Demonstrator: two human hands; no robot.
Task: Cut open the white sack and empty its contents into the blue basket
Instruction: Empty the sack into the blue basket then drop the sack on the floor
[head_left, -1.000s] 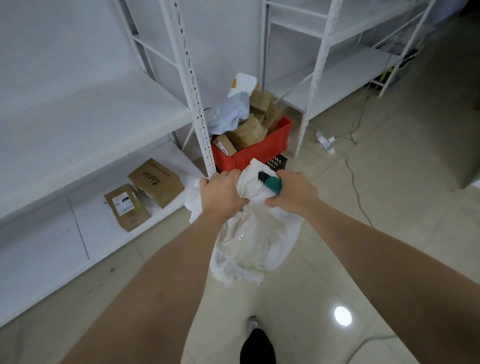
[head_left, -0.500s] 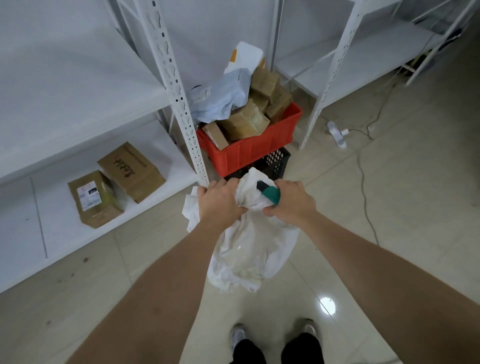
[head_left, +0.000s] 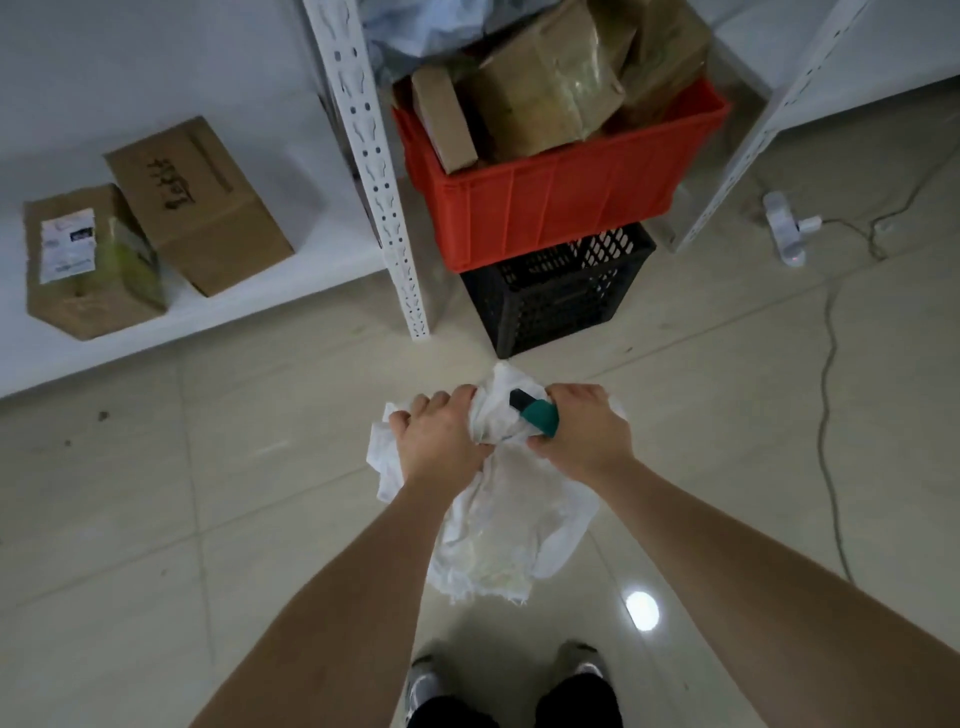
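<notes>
Bunching the white sack (head_left: 498, 499) at its top, we held it hanging limp above the floor, our left hand (head_left: 441, 441) clenched on the gathered cloth and our right hand (head_left: 582, 436) gripping both the sack and a teal cutter (head_left: 535, 418), probably to keep the neck taut for the blade. No blue basket was in view; just beyond stood a red crate (head_left: 561, 208) of parcels on a black crate (head_left: 561, 291), a shelf post (head_left: 374, 171) to the left, and boxes (head_left: 150, 218) on the far-left shelf.
</notes>
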